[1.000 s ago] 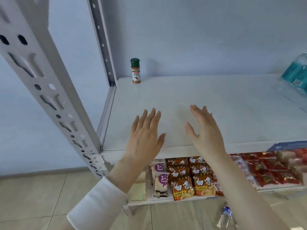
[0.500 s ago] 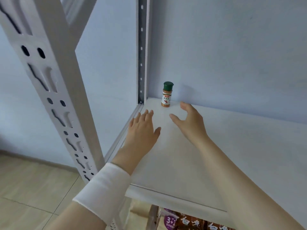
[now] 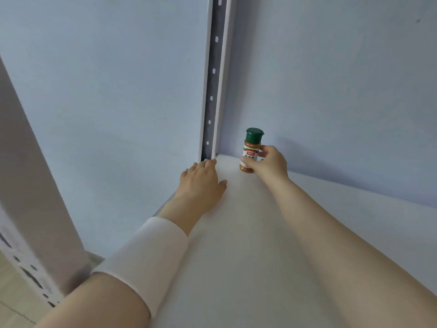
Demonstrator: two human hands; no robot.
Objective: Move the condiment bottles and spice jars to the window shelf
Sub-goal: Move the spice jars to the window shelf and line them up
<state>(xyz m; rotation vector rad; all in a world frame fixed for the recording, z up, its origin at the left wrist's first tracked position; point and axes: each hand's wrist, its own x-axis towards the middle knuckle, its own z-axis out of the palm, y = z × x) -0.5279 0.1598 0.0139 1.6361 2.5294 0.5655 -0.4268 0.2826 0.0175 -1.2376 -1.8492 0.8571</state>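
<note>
- filling the background, a pale blue-grey painted wall [image 3: 331, 79] runs behind and to the left of everything.
- a flat white shelf board [image 3: 248, 256] spreads from the lower right up to the back corner, meeting the wall.
- a wide white perforated metal front post [image 3: 30, 174] slants up the left edge, blurred and close to the camera.
- a slim white slotted metal rear post [image 3: 216, 79] stands upright in the back left corner of the shelf board.
- a white fabric sleeve [image 3: 146, 252] covers part of the left forearm, which lies over the shelf board.
- the left hand [image 3: 202, 183] rests palm down on the shelf board, fingers straight and together, fingertips at the foot of the rear post.
- the right hand [image 3: 268, 165] grips the lower body of the jar, thumb in front and fingers curled round behind.
- a small clear spice jar [image 3: 252, 147] with a dark green cap, orange-brown powder and a red and white label stands upright in the back left corner, just right of the rear post and near the wall.
</note>
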